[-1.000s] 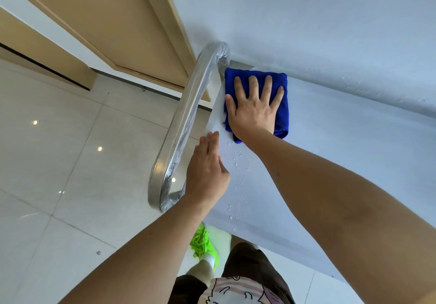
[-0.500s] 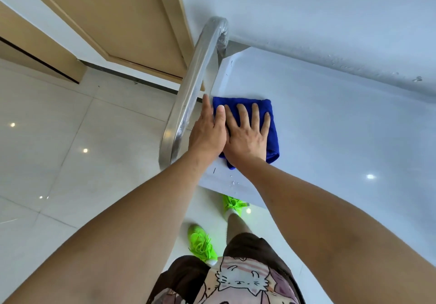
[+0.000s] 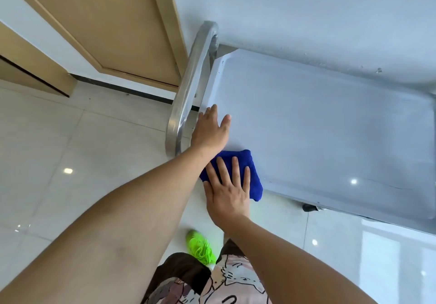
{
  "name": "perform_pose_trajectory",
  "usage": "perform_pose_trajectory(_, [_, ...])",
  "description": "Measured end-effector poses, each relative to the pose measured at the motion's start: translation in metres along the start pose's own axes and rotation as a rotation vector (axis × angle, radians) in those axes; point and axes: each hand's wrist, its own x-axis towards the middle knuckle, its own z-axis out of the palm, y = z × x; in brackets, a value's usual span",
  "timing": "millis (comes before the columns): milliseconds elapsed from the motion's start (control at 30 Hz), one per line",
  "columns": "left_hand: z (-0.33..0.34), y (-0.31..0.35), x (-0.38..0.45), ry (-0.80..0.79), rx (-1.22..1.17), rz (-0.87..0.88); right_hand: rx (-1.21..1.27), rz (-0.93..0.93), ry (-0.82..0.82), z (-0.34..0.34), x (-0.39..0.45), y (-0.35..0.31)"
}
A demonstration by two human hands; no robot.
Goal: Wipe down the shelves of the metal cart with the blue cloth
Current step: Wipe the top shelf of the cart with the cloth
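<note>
The metal cart's top shelf (image 3: 318, 124) is a flat pale sheet standing against the wall. A folded blue cloth (image 3: 253, 176) lies at the shelf's near left corner, partly over the front edge. My right hand (image 3: 228, 190) presses flat on the cloth with straight, spread fingers. My left hand (image 3: 211, 131) rests open on the shelf's left edge, beside the cart's shiny tubular handle (image 3: 188, 91), just beyond the cloth. My left forearm crosses over the cloth's left part.
A white wall (image 3: 306, 8) runs behind the cart. A wooden door (image 3: 113, 25) stands to the left. Glossy pale floor tiles (image 3: 70, 150) spread on the left and in front. A cart caster (image 3: 309, 207) shows under the front edge. My green shoe (image 3: 200, 248) is below.
My right hand has dragged the cloth from the shelf's far left corner along the left edge to the near corner. My left hand stays on the left edge; the view has pulled back.
</note>
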Motion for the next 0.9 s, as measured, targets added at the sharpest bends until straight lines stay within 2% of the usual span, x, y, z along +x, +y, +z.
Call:
perform_pose_trajectory(133, [-0.005, -0.018, -0.051, 0.073, -0.006, 0.115, -0.006, -0.04, 0.011, 0.0, 0.003, -0.002])
perform_pose_trajectory(267, [-0.008, -0.045, -0.102, 0.251, -0.013, 0.212, -0.037, -0.055, -0.05, -0.003, 0.02, 0.002])
perform_pose_trajectory(333, [-0.007, -0.06, -0.119, 0.313, 0.023, 0.206, -0.068, -0.073, -0.064, -0.005, 0.029, 0.001])
perform_pose_trajectory(567, [0.003, -0.082, -0.135, 0.295, 0.055, 0.092, -0.134, -0.266, -0.083, -0.013, 0.066, 0.003])
perform_pose_trajectory(733, [0.006, -0.072, -0.129, 0.289, 0.139, 0.181, -0.099, -0.228, -0.055, -0.018, 0.098, 0.003])
perform_pose_trajectory(900, [0.016, -0.051, -0.107, 0.3, 0.136, 0.114, -0.047, -0.198, -0.034, -0.032, 0.151, 0.018])
